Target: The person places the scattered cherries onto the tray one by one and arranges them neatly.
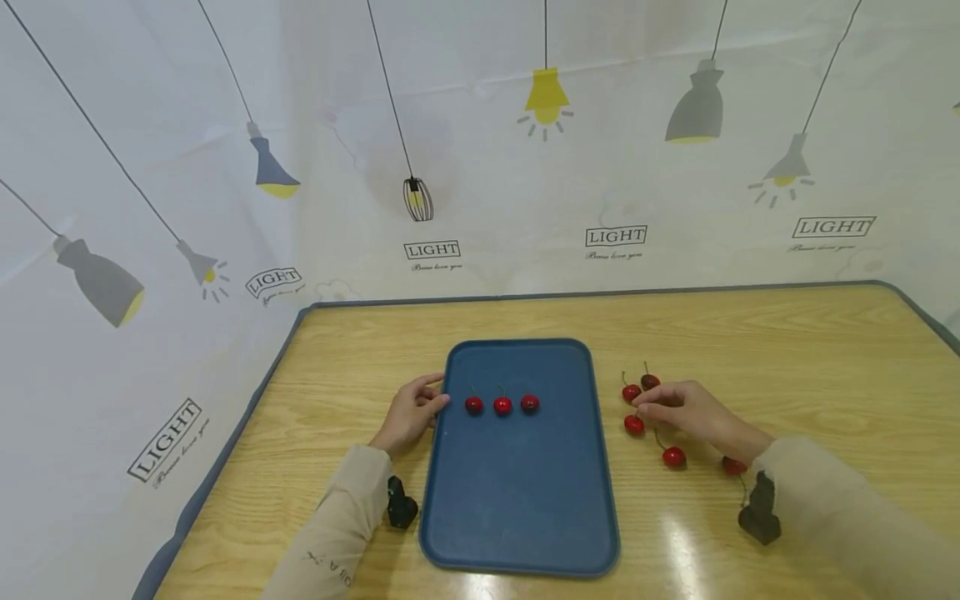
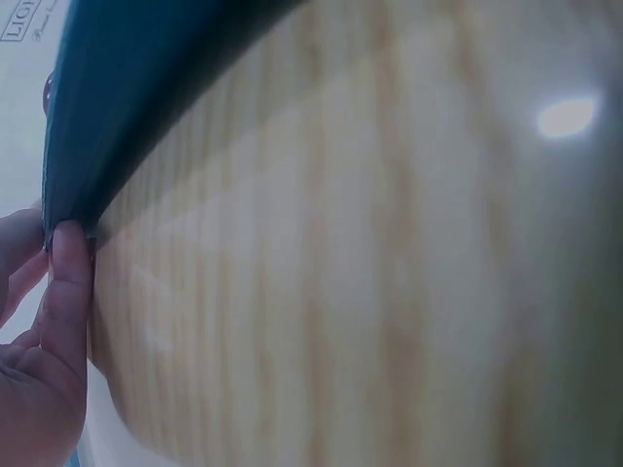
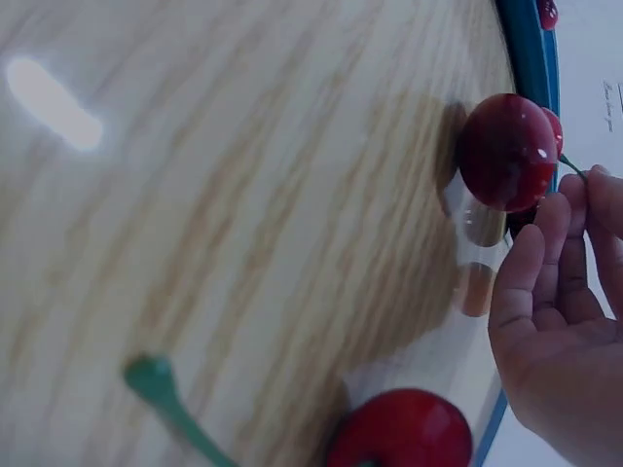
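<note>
My left hand (image 1: 411, 414) grips the left rim of a blue tray (image 1: 517, 517), its fingertips at the edge in the left wrist view. On the tray, three red cherries with stems stand in a row: a left cherry (image 1: 474, 405), a middle cherry (image 1: 502, 406) and a right cherry (image 1: 530, 404). Right of the tray, my right hand (image 1: 686, 412) pinches the thin stem of a cherry (image 1: 634, 425) between thumb and fingertips. The green stem (image 3: 572, 165) meets the fingertips in the right wrist view.
Beyond the right hand lie two cherries, one (image 1: 631, 392) beside another (image 1: 650, 381). A nearer cherry (image 1: 673, 457) lies below the hand, and another (image 1: 733, 466) is partly hidden by the right wrist. The wooden table (image 1: 360, 350) meets a lamp-printed white curtain (image 1: 480, 167) behind.
</note>
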Tool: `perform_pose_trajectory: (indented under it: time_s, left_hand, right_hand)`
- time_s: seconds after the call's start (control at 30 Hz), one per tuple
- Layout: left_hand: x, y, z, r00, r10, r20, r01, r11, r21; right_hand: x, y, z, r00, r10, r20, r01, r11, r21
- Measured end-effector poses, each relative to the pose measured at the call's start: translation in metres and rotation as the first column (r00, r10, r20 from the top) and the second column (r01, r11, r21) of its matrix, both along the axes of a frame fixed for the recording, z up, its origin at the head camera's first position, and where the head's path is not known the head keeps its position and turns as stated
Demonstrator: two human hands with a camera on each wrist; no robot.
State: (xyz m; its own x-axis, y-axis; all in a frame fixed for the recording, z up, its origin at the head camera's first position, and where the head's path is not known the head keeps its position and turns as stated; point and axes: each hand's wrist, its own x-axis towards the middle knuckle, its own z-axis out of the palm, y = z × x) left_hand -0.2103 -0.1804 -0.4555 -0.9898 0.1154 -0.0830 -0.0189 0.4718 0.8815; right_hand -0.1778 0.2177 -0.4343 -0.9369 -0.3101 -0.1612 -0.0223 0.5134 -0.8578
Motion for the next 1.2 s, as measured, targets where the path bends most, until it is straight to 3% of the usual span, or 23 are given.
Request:
perform_pose_trajectory:
  time_s: [0.17, 0.43, 0.83, 1.2]
  left_hand:
    - [-0.0009, -0.0004, -0.0005, 1.0, -0.001, 0.005, 0.001, 1.0, 0.0]
    - [-0.0025, -0.0008, -0.0015, 1.0, -0.003, 0.013, 0.003, 1.0, 0.005]
    - [-0.0023, -0.0008, -0.001, 1.0, -0.001, 0.022, 0.001, 1.0, 0.015]
    - [-0.0023, -0.001, -0.0025, 1.0, 0.001, 0.018, -0.001, 1.0, 0.004]
  right_hand:
    - [-0.0001, -0.0012, -0.0013, 0.993, 0.039, -0.109, -0.037, 0.999, 0.027]
    - [0.0017, -0.0072, -0.0013, 0.976, 0.06, -0.21, -0.049, 0.997, 0.058]
    - [0.0011, -0.009, -0.0013, 0.962, 0.085, -0.259, -0.064, 0.994, 0.088]
    - [0.0019, -0.0083, 0.0004, 0.967, 0.096, -0.237, -0.08, 0.994, 0.076]
